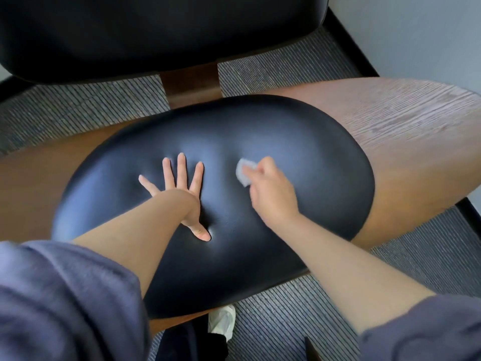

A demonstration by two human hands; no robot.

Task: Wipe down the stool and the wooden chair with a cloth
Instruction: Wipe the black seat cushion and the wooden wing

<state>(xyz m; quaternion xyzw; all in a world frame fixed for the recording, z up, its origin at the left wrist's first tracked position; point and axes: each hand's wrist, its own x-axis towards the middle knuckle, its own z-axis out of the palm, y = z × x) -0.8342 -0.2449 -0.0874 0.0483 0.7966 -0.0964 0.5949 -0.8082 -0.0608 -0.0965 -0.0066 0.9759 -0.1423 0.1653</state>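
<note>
The wooden chair fills the view, with a curved brown wood shell and a black leather seat cushion. Its black padded backrest is at the top. My left hand lies flat on the cushion with fingers spread, pressing a dent into the leather. To its right, my right hand grips a small pale cloth and holds it against the cushion. No stool is in view.
Grey ribbed carpet surrounds the chair. A white wall with a black skirting strip runs along the upper right. My white shoe shows below the seat's front edge. Loose purple-grey sleeves cover both upper arms.
</note>
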